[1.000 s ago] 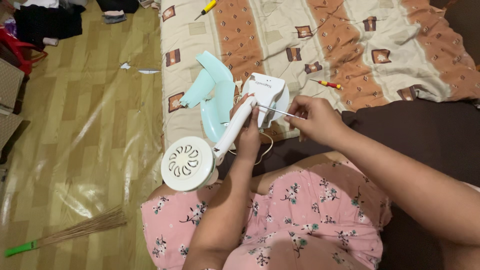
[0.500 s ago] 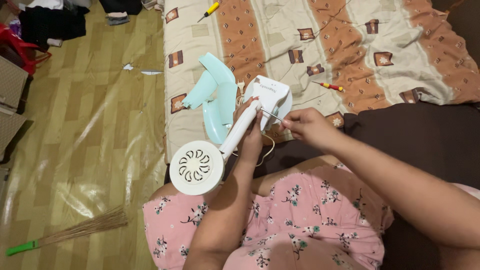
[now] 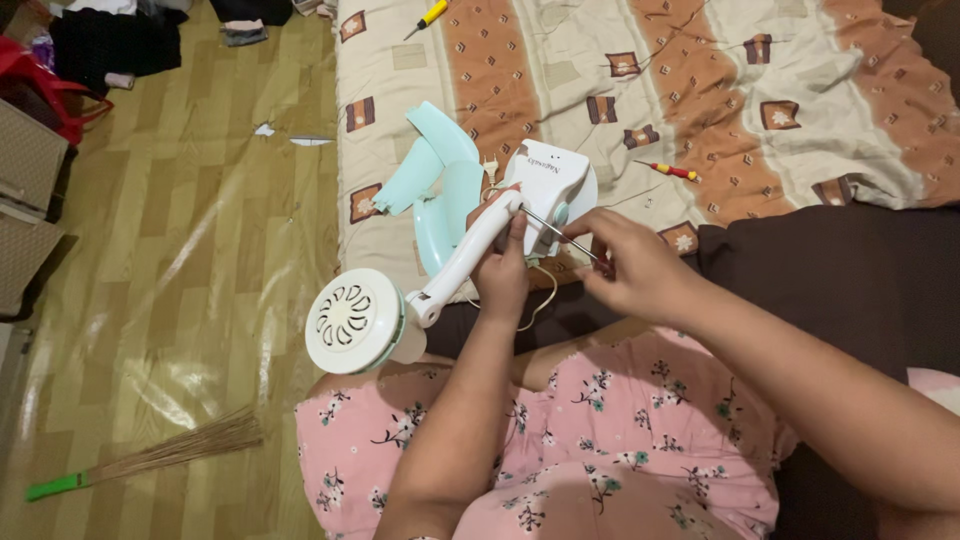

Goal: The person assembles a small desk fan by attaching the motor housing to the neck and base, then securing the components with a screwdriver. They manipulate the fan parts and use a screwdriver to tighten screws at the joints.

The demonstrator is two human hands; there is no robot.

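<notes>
My left hand [image 3: 500,265] grips the white neck of a small fan body [image 3: 470,250], held tilted over my lap. Its round motor housing [image 3: 352,320] hangs at the lower left and its white base [image 3: 548,182] points toward the bed. My right hand [image 3: 625,265] pinches a thin metal rod [image 3: 555,230] whose tip meets the neck near the base. Pale green fan blades [image 3: 432,190] lie on the bedspread just behind the fan.
A patterned bedspread [image 3: 620,90] covers the bed, with a dark blanket [image 3: 840,270] at right. A red-and-yellow screwdriver [image 3: 668,169] lies on it, a yellow one [image 3: 428,17] farther back. A broom [image 3: 150,455] lies on the wooden floor; bags [image 3: 35,130] stand at left.
The fan body has swung, its motor housing moving left and slightly up. My right hand shifted a little right and down, still holding the rod against the neck.
</notes>
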